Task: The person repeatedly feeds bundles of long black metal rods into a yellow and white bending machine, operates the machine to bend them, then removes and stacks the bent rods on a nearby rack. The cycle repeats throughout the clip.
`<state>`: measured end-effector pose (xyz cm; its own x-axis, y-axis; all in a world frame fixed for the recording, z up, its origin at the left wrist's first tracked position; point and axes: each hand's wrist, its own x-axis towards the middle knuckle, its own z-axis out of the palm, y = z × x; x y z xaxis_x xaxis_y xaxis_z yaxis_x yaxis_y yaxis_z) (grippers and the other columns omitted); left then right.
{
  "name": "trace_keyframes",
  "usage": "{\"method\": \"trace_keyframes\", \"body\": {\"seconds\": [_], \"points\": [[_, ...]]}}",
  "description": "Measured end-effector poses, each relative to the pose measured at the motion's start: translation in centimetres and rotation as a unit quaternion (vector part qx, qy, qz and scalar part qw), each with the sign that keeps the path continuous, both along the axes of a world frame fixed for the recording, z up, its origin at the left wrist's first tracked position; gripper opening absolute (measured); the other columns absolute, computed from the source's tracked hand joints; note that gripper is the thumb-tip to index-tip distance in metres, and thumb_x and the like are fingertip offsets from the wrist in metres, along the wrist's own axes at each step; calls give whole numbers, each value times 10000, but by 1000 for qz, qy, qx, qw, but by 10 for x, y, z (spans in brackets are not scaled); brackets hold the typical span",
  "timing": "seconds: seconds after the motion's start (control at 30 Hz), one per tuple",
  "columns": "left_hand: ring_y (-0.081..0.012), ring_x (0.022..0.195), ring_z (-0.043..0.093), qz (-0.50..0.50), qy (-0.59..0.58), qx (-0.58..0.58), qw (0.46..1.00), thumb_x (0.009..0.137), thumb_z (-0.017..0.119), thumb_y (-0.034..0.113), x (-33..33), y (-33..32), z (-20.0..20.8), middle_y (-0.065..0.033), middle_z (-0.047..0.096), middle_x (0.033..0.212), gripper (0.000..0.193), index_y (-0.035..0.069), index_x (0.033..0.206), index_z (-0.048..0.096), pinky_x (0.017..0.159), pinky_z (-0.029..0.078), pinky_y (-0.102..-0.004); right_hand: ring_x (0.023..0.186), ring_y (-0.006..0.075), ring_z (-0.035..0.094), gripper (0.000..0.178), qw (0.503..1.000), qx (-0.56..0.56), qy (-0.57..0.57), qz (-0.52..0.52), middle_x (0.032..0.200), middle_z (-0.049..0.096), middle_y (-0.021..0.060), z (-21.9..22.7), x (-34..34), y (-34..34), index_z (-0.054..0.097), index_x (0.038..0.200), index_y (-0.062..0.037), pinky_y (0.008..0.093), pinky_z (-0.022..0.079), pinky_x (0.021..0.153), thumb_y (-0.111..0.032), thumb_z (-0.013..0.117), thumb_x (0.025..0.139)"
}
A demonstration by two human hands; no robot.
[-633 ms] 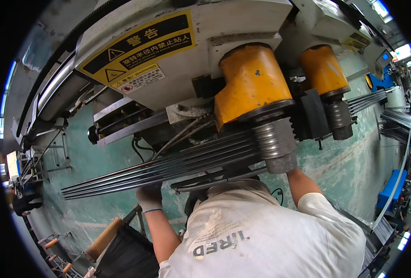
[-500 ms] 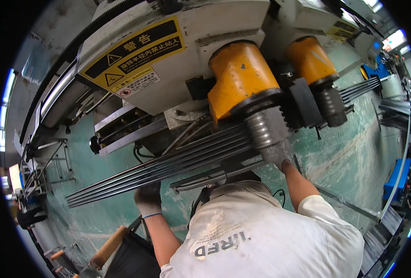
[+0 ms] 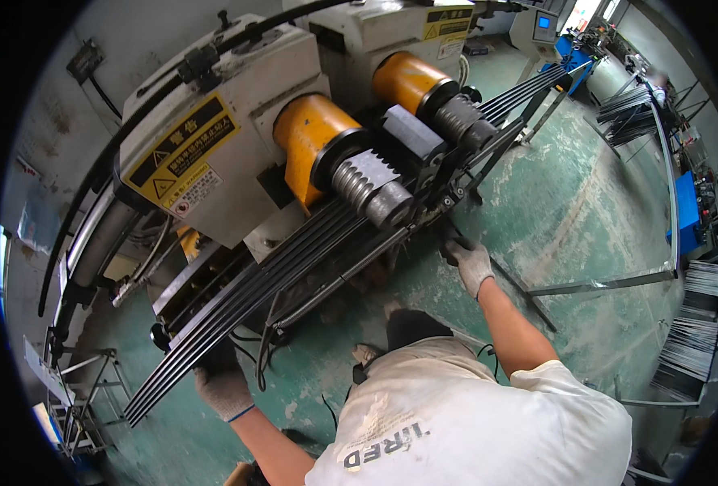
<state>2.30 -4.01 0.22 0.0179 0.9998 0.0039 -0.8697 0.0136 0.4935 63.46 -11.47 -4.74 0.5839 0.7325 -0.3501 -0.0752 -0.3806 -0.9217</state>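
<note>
Several long dark metal tubes (image 3: 205, 343) lie side by side and slope up to the right, passing beneath the machine's ribbed metal cylinders (image 3: 372, 188). My left hand (image 3: 223, 390), in a light knitted glove with dark fingers, is at the near edge of the tubes by their left end. Its fingertips are hidden by the tubes and shadow, so its grip cannot be made out. My right hand (image 3: 468, 263), gloved the same way, is below and right of the cylinders. Its dark fingers look apart, with nothing visible in them.
A pale machine (image 3: 221, 121) with orange housings (image 3: 314, 134) and a yellow-black warning label (image 3: 182, 146) fills the upper left. A metal frame (image 3: 602, 285) stands on the green floor at right. Metal stock (image 3: 691, 324) is stacked beyond it. A blue box (image 3: 683, 212) is farther back.
The view has shifted, showing more of the machine's top. My right hand has come away from the near ribbed cylinder to a place lower right. My left hand is nearer the tubes' left end.
</note>
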Motion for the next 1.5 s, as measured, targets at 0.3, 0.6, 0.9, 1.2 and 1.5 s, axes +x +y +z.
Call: {"method": "trace_keyframes", "body": {"seconds": [0.3,0.6,0.9,1.2,1.5], "points": [[-403,1441,607,161,-34,-101,981,1148,611,316,19,-16,87,-248,648,1563,538,-32,1557,610,1262,457,-554,1282,216,649,535,952,235,167,-101,1410,739,101,86,-14,73,641,1531,41,362,486,1128,-252,736,1093],[-344,1395,656,189,221,-46,956,1170,604,422,26,9,132,-235,676,1536,625,-94,1524,610,1243,488,-474,1146,187,674,523,925,262,239,-133,1272,748,61,113,-10,125,709,1429,-11,382,538,1003,-406,700,1087],[-256,1187,740,415,621,22,664,1194,537,209,72,44,296,-185,755,1395,452,-88,1514,654,1110,582,-402,1103,190,695,555,935,255,221,-113,1260,741,87,129,-2,170,700,1423,-12,381,566,942,-380,770,1013],[-215,948,748,338,488,164,788,1125,640,228,232,90,370,-126,767,1070,315,-56,1175,767,851,612,-339,1117,217,736,446,953,301,22,-41,1246,794,108,107,30,187,766,1344,5,388,573,998,-278,795,1001],[-122,853,632,297,628,295,655,1105,669,236,334,113,397,-42,659,959,356,-30,1340,639,728,513,-294,1119,238,743,502,949,307,68,-22,1264,776,108,95,29,193,721,1409,1,400,599,981,-219,817,968]]}}
